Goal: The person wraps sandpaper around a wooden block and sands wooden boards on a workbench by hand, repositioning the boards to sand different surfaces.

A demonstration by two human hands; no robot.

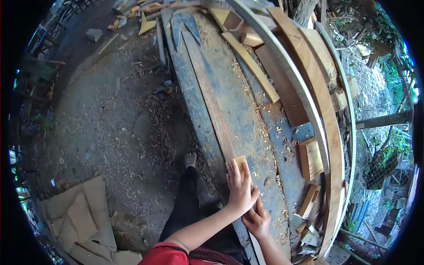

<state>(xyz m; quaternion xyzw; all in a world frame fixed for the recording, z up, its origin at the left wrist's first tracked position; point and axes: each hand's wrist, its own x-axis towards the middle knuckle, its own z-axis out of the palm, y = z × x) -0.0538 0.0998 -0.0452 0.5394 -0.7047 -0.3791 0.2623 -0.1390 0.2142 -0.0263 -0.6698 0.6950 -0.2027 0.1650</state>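
A long narrow wooden board (208, 90) lies lengthwise on the workbench (238, 106), its far end in a V-notched stop (186, 21). Over the board's near part sits a light wooden block (240, 160), mostly covered by my hands. My left hand (240, 192) lies over the block's front part, fingers pointing forward and pressed on it. Just behind, nearer my body, my right hand (257, 219) is closed with curled fingers around the block's rear, and its grip is partly hidden.
Long curved timbers (316, 79) run along the bench's right side. A yellowish strip (251, 66) and short wood blocks (311, 159) lie beside them. Wood shavings litter bench and ground. Flattened cardboard (81, 212) lies at lower left; offcuts (145, 24) lie at the back.
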